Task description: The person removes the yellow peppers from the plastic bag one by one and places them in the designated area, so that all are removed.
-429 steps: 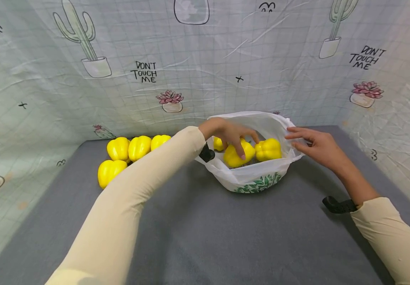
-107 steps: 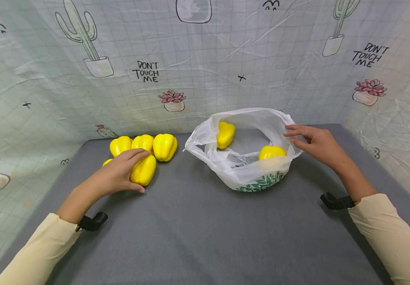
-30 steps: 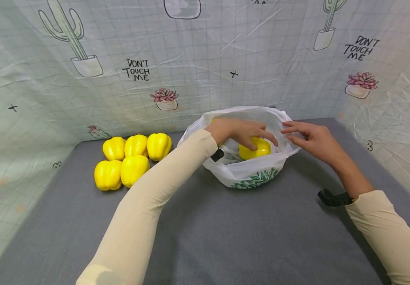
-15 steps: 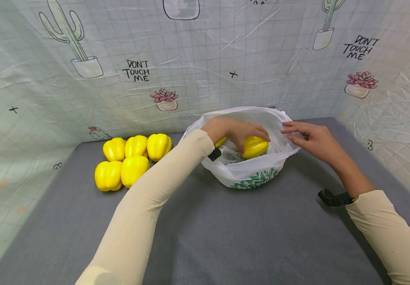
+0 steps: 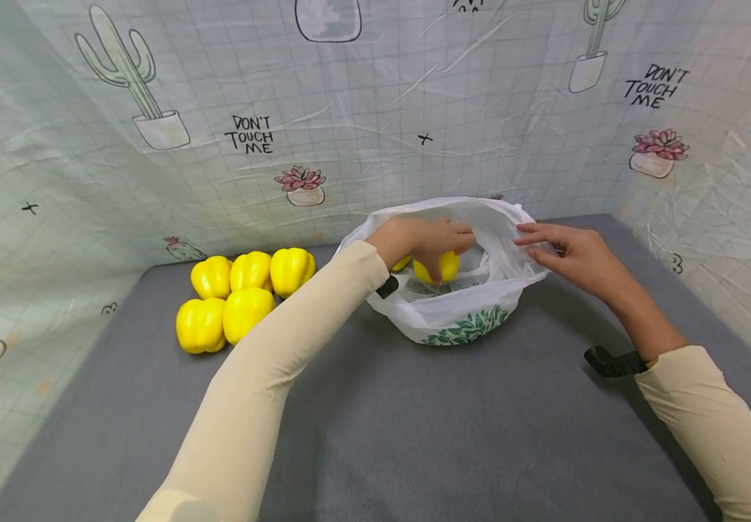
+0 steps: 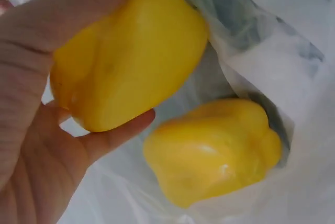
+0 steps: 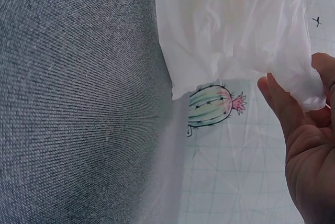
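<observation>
A white plastic bag (image 5: 408, 319) with a green leaf print stands with its mouth open. Inside it, my left hand (image 5: 415, 238) grips a yellow bell pepper (image 6: 141, 56), thumb on one side and fingers on the other. Another yellow pepper (image 6: 214, 150) lies at the bottom of the bag beside the held one; in the head view it is mostly hidden behind my hand. My right hand (image 5: 574, 259) pinches the bag's right rim between thumb and fingers, as the right wrist view shows.
Several yellow peppers (image 5: 250, 272) stand in two rows on the grey cloth (image 5: 428, 420), left of the bag. My left forearm crosses in front of them. A printed curtain (image 5: 375, 94) hangs right behind the table.
3.6 seconds ago my left hand was at the peppers on the cloth. Since then it has reached into the bag, taken hold of the right-hand pepper and shifted it left. My right hand stays.
</observation>
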Demonstrator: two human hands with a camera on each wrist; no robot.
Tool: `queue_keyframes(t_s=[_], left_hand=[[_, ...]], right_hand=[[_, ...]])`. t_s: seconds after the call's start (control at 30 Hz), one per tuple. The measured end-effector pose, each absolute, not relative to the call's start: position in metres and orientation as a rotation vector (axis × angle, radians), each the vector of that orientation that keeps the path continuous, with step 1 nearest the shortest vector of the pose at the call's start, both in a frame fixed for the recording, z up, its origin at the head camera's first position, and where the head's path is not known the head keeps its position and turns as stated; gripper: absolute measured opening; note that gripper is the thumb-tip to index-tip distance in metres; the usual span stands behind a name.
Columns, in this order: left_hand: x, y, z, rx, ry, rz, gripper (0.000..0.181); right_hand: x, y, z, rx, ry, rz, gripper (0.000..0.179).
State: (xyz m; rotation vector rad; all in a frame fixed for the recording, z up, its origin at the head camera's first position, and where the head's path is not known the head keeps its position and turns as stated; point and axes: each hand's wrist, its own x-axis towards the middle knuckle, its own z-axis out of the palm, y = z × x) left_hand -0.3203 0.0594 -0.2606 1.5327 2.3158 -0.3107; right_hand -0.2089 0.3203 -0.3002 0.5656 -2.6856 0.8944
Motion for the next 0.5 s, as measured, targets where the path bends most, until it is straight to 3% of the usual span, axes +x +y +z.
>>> queue_keyframes(t_s=[0.23, 0.5], left_hand=[[-0.3236, 0.0539, -0.2616, 1.564, 2.297, -0.245, 0.062], [-0.3231, 0.0507, -0.2611, 1.600, 2.311, -0.219, 0.038]], right_hand=[[-0.2103, 0.3194, -0.2985, 0.555, -2.709, 0.881, 0.026], [-0.2106, 0.3205, -0.2989, 0.550, -2.721, 0.880, 0.026]])
